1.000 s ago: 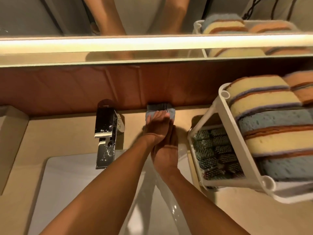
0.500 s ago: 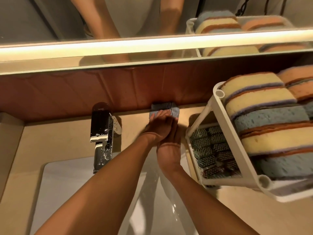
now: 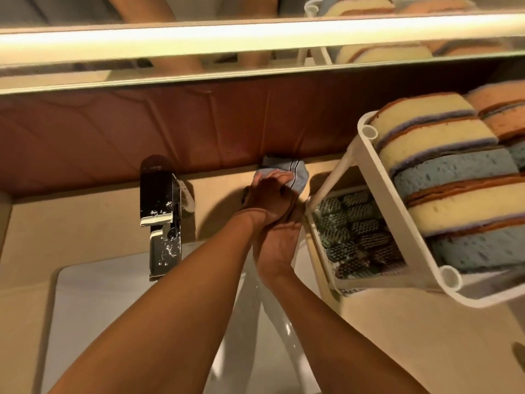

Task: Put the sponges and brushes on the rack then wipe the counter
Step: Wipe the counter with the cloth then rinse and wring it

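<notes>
Beige counter (image 3: 99, 223) behind sink (image 3: 113, 322): left hand (image 3: 268, 199) presses blue cloth (image 3: 298, 173) flat-fingered against back wall (image 3: 170, 132), stacked over right hand (image 3: 277, 248) for extra wiping force; right's grip hidden, cannot tell. Sponges (image 3: 454, 169), brushes (image 3: 358, 231) already on rack (image 3: 477, 297).

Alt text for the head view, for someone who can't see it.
Left hand over right hand, pressing a blue-grey cloth on the counter by the back wall. A chrome faucet stands to its left; a white rack on the right holds sponges above brushes.
</notes>
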`<state>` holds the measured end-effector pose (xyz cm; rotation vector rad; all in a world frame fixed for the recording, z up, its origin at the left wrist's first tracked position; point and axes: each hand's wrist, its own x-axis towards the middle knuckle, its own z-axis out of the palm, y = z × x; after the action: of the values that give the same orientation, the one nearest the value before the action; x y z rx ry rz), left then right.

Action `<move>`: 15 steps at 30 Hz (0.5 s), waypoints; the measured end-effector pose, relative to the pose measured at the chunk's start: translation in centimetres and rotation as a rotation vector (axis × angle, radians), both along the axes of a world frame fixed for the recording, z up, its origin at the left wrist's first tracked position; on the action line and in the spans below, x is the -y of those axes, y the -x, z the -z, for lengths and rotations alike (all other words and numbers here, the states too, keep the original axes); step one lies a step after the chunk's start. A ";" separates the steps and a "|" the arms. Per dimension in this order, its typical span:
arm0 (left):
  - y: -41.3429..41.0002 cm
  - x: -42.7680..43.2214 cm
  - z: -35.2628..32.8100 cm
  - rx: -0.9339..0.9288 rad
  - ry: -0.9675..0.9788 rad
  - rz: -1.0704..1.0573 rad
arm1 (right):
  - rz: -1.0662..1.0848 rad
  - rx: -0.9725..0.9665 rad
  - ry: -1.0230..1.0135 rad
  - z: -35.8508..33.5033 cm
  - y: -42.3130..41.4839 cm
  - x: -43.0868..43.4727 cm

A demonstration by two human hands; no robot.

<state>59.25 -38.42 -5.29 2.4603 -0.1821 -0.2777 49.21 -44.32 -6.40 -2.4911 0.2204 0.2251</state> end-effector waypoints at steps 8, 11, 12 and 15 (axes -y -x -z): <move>1.9 -0.1 -0.5 -0.051 0.039 -0.024 | 0.132 0.111 0.093 -0.4 1.0 -1.0; 2.8 -0.1 -0.9 -0.099 0.031 -0.023 | 0.205 0.096 -0.084 -1.3 1.6 -0.6; 3.1 -0.1 -0.8 -0.106 0.022 -0.023 | 0.194 0.106 -0.070 -1.1 1.9 -0.5; 3.8 -0.1 -0.5 -0.123 0.005 -0.040 | 0.177 0.171 -0.042 -0.2 2.5 0.2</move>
<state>55.44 -38.33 -4.80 2.4303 -0.0806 -0.4094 46.68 -44.56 -6.23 -2.4164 0.3586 -0.0565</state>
